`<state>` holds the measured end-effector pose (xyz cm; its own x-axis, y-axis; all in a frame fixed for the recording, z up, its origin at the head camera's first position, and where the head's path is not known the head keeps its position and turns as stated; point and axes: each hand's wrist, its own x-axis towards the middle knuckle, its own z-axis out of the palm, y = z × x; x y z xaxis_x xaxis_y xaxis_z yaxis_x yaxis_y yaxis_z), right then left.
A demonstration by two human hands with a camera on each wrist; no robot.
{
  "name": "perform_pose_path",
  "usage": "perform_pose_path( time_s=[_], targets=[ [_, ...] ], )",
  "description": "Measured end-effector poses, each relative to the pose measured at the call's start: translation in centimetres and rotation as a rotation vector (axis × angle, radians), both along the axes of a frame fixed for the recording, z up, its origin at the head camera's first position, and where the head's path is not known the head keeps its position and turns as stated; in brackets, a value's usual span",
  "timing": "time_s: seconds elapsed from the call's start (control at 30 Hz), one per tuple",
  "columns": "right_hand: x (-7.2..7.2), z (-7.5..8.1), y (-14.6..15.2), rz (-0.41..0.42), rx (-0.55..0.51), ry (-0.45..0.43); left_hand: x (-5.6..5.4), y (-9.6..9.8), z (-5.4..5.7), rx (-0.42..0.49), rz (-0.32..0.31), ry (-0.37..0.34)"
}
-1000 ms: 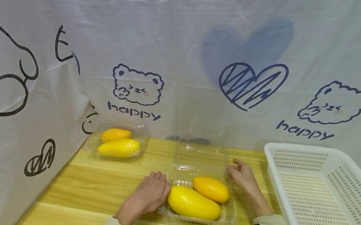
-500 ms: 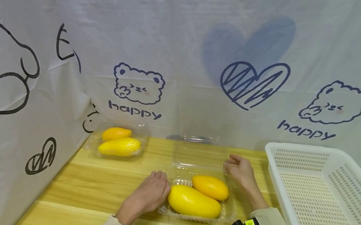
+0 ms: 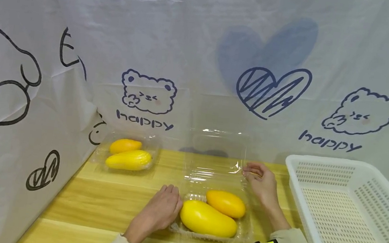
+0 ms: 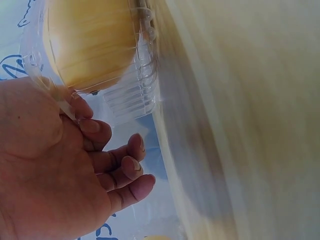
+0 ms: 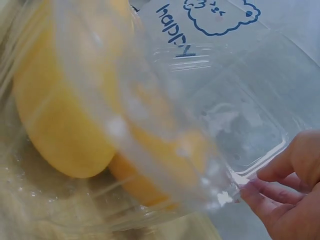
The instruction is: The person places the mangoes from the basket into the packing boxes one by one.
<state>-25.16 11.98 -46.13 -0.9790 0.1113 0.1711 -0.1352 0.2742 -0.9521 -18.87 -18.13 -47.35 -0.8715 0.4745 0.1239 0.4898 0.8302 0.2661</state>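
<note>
A clear plastic clamshell box (image 3: pixel 214 238) stands on the table with a large yellow fruit (image 3: pixel 208 219) and a smaller orange-yellow, mango-like fruit (image 3: pixel 226 204) in its base. Its hinged lid (image 3: pixel 216 150) is raised and tilted back. My left hand (image 3: pixel 161 210) is at the box's left side; in the left wrist view, thumb and forefinger pinch the rim while the other fingers curl loosely. At the lid's right edge, my right hand (image 3: pixel 262 184) pinches the plastic between thumb and fingers, as the right wrist view shows (image 5: pixel 285 185).
A second clear box (image 3: pixel 156 149) at the back left holds two yellow fruits (image 3: pixel 128 159). On the right stands a white perforated plastic basket (image 3: pixel 301 203). A printed cloth (image 3: pixel 202 57) hangs behind the wooden table (image 3: pixel 96 206) and along its left.
The lid has risen from lying back at a low angle to a steeper tilt. My right hand has moved up slightly with its edge. My left hand has stayed in place.
</note>
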Motion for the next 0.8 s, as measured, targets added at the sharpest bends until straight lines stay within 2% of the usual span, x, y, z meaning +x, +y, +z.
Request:
perform_pose_path(
  time_s=[0.1,0.27,0.57,0.8],
  targets=[
    [0.1,0.0,0.0,-0.011,0.008,0.029,-0.1,0.1,0.0,0.004,-0.001,0.003],
    [0.2,0.5,0.1,-0.017,0.085,0.075,-0.5,0.2,0.1,0.003,-0.003,0.006],
    [0.7,1.4,0.0,0.055,0.130,0.186,-1.2,0.0,0.0,0.013,0.025,0.010],
    [1.0,1.9,0.1,0.058,0.115,0.189,-2.5,0.2,-0.5,0.047,0.043,-0.022]
  ],
)
